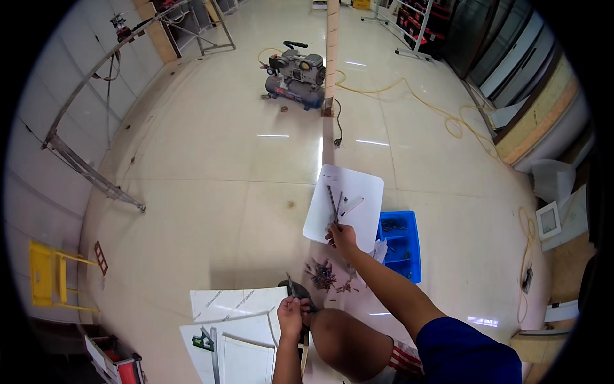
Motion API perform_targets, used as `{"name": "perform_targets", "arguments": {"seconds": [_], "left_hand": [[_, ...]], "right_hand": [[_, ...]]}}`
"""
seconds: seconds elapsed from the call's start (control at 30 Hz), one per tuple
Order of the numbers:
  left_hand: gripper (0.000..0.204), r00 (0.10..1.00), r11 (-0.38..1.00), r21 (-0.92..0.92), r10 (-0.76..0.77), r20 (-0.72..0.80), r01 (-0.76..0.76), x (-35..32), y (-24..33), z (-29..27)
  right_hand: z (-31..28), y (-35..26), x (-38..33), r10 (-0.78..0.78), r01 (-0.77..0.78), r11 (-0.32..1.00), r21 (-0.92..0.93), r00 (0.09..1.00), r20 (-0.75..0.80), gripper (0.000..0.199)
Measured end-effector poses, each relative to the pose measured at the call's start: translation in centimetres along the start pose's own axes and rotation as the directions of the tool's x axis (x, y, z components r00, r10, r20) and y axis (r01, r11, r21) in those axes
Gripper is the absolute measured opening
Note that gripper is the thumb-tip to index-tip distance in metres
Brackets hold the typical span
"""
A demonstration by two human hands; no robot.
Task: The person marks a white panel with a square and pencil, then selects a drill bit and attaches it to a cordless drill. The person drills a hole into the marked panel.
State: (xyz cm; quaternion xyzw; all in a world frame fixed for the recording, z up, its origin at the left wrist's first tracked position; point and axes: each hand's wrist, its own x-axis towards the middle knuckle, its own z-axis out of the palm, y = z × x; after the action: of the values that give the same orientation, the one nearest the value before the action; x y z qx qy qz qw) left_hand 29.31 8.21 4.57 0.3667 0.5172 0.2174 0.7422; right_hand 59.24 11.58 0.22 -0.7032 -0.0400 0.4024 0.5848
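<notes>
My right hand [341,235] reaches forward over the white board [318,221] on the floor [224,230], fingers closed at the near ends of the long dark rods [331,197], which look like drill bits. The rods run away from my fingertips across the board, fanning slightly apart; I cannot tell whether they lie flat on it or are lifted a little. Just to the right of them, near my fingers but not touching them, lie a white pen [353,205] and a small dark piece [346,200].

My left hand [291,315] is closer to my body, beside my bent knee [348,336], pinching a thin metal piece [290,283] whose tip points up and away from me. My finger placement there is too small to make out.

Between my two hands, on the floor near the board's close edge, is a loose heap of dark bits [321,274], with small reddish pieces [347,286] scattered at its right. The blue divided tray [415,246] sits right of my right hand, just beside the board, with dark pieces in its compartments. White panels [240,307] lie left of my left hand.
</notes>
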Motion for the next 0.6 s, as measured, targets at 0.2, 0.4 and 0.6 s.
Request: {"name": "perform_targets", "arguments": {"seconds": [0.2, 0.4, 0.6], "left_hand": [[0.016, 0.998, 0.971, -0.231, 0.065, -0.004, -0.064, -4.1, 7.0, 0.8], [0.017, 0.957, 0.839, -0.505, 0.278, 0.08, -0.202, -11.6, 12.9, 3.3], [0.023, 0.916, 0.803, -0.453, 0.391, -0.09, -0.387, -21.1, 13.2, 3.4]], "right_hand": [[-1.8, -5.4, -12.8, -0.145, 0.22, 0.972, -0.083, 0.838, 0.525, 0.03], [-2.5, -13.1, -25.7, -0.066, 0.302, 0.946, -0.121, 0.542, 0.837, 0.028], [-2.0, -17.0, -32.8, -0.249, 0.624, 0.779, -0.06, 0.395, 0.884, 0.027]]}}
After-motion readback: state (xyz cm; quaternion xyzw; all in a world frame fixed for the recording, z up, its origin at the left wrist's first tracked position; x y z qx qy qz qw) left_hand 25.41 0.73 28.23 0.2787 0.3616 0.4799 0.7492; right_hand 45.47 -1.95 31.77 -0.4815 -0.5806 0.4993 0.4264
